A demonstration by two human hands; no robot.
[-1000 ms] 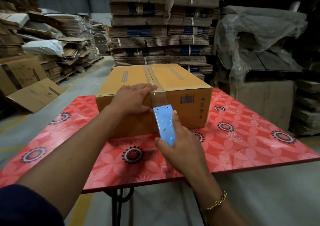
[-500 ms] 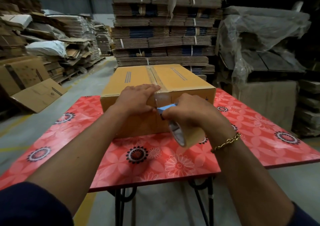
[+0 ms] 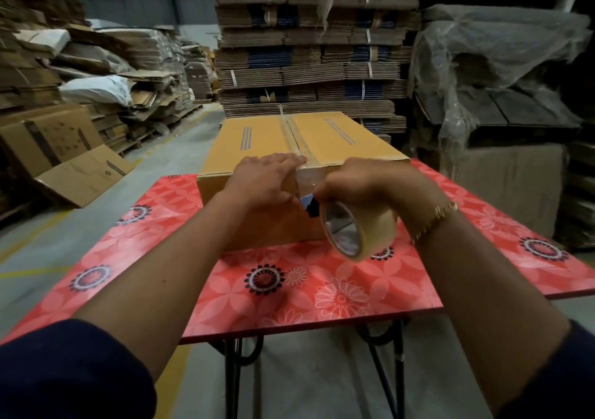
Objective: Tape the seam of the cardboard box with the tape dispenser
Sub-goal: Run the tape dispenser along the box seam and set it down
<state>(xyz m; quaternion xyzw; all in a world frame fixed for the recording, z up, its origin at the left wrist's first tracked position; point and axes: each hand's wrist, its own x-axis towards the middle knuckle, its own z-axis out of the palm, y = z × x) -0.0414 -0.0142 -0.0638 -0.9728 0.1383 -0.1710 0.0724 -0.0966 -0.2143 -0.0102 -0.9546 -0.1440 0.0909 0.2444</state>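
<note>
A closed brown cardboard box point(image 3: 257, 135) stands on the red flowered table point(image 3: 289, 290). Clear tape point(image 3: 294, 138) runs along its top middle seam and down over the near edge. My left hand point(image 3: 264, 177) lies flat on the near top edge, just left of the seam, pressing the box. My right hand point(image 3: 363, 183) grips the blue tape dispenser point(image 3: 309, 203) from above, held against the box's front face. Its tape roll point(image 3: 357, 228) hangs below my hand, tilted toward me. A short stretch of tape reaches from the dispenser up to the box edge.
Tall stacks of flattened cardboard point(image 3: 315, 48) rise right behind the table. Loose boxes and piles point(image 3: 64, 148) lie on the floor at left. Plastic-covered goods point(image 3: 499, 96) stand at right. The table's near edge point(image 3: 309, 338) sits on black folding legs point(image 3: 399, 370).
My right hand turned over: the dispenser went from upright below the box edge to held from above, roll now hanging down. My left hand stayed on the box edge.
</note>
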